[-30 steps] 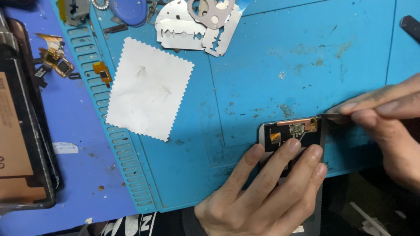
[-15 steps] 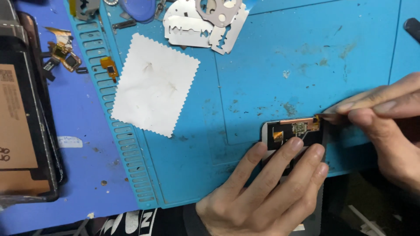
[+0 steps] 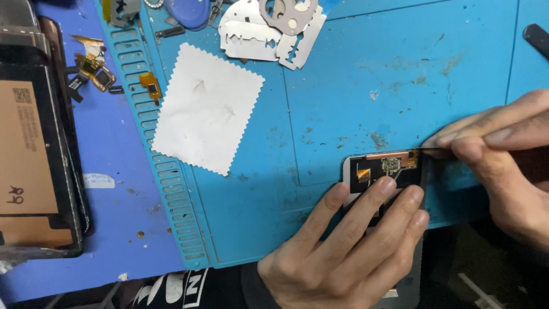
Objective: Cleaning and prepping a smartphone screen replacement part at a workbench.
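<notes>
Left hand: at the lower middle of the frame, the left hand (image 3: 343,257) lies flat with its fingers (image 3: 374,197) spread and pressed on a small opened phone (image 3: 384,174), apparently to keep it from sliding.
Phone: it sits at the near edge of the blue work mat (image 3: 366,86), lower right of centre, its top end bare and showing a small board and an orange flex strip.
Right hand: entering from the right edge, the right hand (image 3: 509,166) pinches a thin dark tool (image 3: 426,150) between narrowed fingers, the tip touching the phone's upper right corner, a grip that suits fine work.
Cloth: a white pinked-edge cloth (image 3: 206,109) lies on the mat, upper left of centre, within reach.
Metal pieces: thin pry plates (image 3: 269,34) rest at the top of the frame.
Far left: a dark opened device (image 3: 34,149) and small loose flex parts (image 3: 94,71) are set aside on the table (image 3: 114,217).
</notes>
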